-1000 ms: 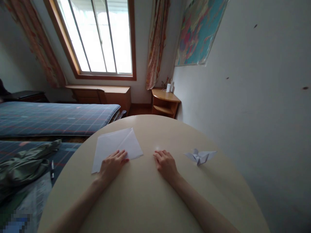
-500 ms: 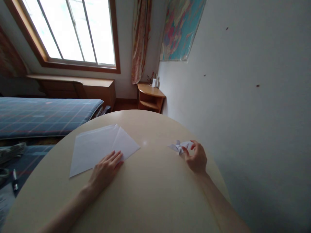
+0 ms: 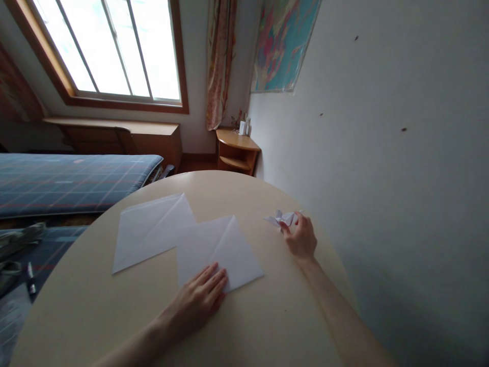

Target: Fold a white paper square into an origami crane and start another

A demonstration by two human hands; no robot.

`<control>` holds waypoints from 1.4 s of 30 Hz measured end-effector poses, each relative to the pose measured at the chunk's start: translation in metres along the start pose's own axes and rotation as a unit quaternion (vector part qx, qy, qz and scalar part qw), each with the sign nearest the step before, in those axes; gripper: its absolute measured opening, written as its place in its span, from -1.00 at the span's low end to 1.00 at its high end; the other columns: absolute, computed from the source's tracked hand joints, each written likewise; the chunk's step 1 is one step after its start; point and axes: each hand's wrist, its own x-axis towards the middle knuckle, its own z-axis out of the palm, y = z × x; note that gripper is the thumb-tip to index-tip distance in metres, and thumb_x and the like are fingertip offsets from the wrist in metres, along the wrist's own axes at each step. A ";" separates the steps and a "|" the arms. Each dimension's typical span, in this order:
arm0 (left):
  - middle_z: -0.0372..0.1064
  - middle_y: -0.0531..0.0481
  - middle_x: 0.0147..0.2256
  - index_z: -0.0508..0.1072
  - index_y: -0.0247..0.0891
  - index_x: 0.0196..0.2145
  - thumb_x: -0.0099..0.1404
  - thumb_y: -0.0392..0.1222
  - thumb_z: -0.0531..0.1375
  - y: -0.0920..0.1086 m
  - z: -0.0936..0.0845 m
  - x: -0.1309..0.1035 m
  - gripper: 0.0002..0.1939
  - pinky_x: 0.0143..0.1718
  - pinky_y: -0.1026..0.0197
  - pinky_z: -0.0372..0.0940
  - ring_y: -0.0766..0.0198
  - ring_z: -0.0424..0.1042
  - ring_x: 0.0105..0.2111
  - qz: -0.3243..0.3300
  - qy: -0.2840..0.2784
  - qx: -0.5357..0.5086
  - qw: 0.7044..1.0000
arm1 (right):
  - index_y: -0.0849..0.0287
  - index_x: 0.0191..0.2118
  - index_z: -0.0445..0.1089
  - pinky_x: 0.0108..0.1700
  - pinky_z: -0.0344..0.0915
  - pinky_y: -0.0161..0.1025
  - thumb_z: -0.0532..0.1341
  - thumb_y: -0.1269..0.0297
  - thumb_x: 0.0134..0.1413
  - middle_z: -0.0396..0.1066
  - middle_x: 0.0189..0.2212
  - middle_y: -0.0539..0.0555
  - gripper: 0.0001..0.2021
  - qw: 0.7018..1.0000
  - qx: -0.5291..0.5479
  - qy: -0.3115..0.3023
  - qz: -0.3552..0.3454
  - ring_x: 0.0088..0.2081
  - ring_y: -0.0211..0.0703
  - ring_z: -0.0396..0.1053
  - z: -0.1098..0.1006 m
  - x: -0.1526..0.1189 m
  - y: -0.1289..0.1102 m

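Observation:
Flat on a white sheet of paper with a diagonal crease lies my left hand, its fingers stretched out near the sheet's front edge. Behind and to the left, more white paper rests on the table, partly overlapped by that sheet. At the right, my right hand pinches a small folded white paper shape with pointed, wing-like parts, between thumb and fingers. The hand hides part of the folded shape.
The round cream table has its far edge near a small wooden corner shelf. A white wall runs along the right. To the left are a plaid mattress and a pen.
My left hand has slid a sheet off the other paper, toward me and to the right. My right hand and the folded paper have shifted slightly away and to the left.

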 end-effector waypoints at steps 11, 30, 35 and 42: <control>0.51 -0.09 -0.29 0.39 -0.29 -0.14 0.36 -0.31 -0.06 -0.032 -0.024 -0.007 -0.75 -0.27 0.33 0.42 0.30 0.51 -0.32 0.053 0.038 -0.029 0.997 | 0.14 0.05 0.31 0.09 0.13 -0.01 -0.27 -0.07 0.23 0.31 0.05 0.18 -0.41 0.850 0.266 -0.276 -0.362 0.09 -0.06 0.21 -0.020 -0.037 -0.073; 0.44 0.07 -0.60 0.45 -0.24 -0.43 0.39 -0.05 -0.05 -0.044 -0.017 -0.016 -0.61 -0.58 0.44 0.21 0.41 0.39 -0.64 -0.203 0.092 -0.095 0.970 | 0.12 -0.09 0.37 -0.22 0.40 -0.24 0.08 0.26 0.16 0.51 -0.34 0.09 -0.77 0.859 0.374 -0.231 -0.261 -0.32 -0.18 0.47 -0.029 -0.046 -0.068; 0.47 0.08 -0.48 0.34 -0.25 -0.16 0.39 -0.05 -0.07 -0.034 -0.016 -0.012 -0.71 -0.61 0.44 0.23 0.45 0.35 -0.67 -0.273 0.130 -0.120 0.946 | 0.11 -0.12 0.33 -0.54 0.31 -0.39 0.05 0.15 0.17 0.45 -0.52 -0.01 -0.76 0.908 0.319 -0.238 -0.129 -0.58 -0.27 0.39 -0.032 -0.059 -0.077; 0.31 -0.20 0.00 0.22 -0.24 0.04 0.31 -0.25 0.05 -0.021 -0.025 -0.002 -0.67 -0.02 0.08 0.26 0.10 0.31 0.02 -0.148 0.133 0.082 0.977 | 0.10 -0.04 0.30 -0.39 0.33 -0.29 0.00 0.26 0.20 0.44 -0.27 0.09 -0.73 0.936 0.216 -0.245 -0.132 -0.38 -0.15 0.43 -0.033 -0.054 -0.094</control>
